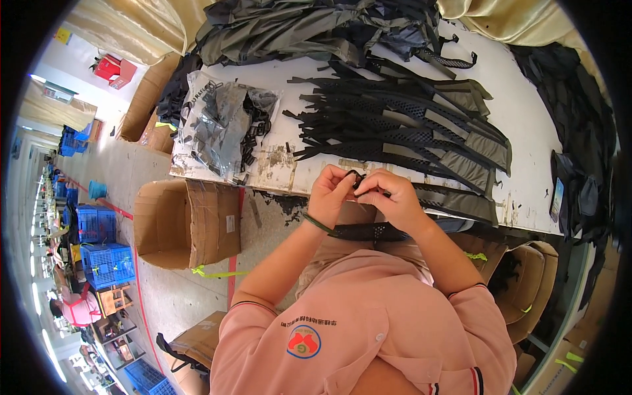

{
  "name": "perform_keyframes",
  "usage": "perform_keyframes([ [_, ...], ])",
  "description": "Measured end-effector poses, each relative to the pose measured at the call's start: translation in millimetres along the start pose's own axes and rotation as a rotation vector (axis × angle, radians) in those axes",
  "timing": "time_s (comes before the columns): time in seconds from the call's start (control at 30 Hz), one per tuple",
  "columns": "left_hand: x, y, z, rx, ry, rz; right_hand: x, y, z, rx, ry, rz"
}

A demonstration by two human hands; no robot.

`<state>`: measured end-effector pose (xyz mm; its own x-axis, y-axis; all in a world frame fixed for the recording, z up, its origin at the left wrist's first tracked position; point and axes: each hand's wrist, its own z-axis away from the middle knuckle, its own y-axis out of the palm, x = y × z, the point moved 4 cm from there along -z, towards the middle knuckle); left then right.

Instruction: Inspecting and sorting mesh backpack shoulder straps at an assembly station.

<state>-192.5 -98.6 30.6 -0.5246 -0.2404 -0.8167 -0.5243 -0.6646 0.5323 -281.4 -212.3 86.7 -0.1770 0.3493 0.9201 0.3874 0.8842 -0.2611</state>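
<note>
At the table's front edge my two hands meet over a small black buckle (356,176) on a thin black strap end. My left hand (330,196) pinches the buckle, its fingertips pressed together. Beside it my right hand (391,197) is closed on the strap end; the fingers partly hide both parts. Below the hands, a black mesh shoulder strap (368,232) hangs across my lap. Just beyond, several black and grey shoulder straps (421,125) lie in a row, narrow ends to the left. A clear plastic bag (220,125) with small black buckles lies left of them.
The white worktable (526,131) carries a heap of dark grey fabric (296,33) at the back. More black fabric (573,131) hangs at the right. An open cardboard box (214,224) stands left of me, another box (533,283) at my right. Blue crates (105,263) stand farther left.
</note>
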Motion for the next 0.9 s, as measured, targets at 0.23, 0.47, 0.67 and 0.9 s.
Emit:
perform_keyframes([
  [0.23, -0.8, -4.1, 7.0, -0.031, 0.071, -0.103, -28.7, 8.4, 5.3, 0.004, 0.467, -0.447],
  [0.47, -9.7, 5.7, 17.2, 0.153, 0.278, -0.293, -33.8, 10.6, 7.6, -0.049, 0.563, -0.515],
  [0.67, -14.0, 9.8, 17.3, 0.249, 0.421, -0.395, -20.2, 7.7, 8.3, -0.190, 0.679, -0.840],
  [0.9, -20.8, 15.4, 19.5, 0.355, 0.472, -0.776, -20.1, -3.1, 2.0, 0.082, 0.433, -0.121],
])
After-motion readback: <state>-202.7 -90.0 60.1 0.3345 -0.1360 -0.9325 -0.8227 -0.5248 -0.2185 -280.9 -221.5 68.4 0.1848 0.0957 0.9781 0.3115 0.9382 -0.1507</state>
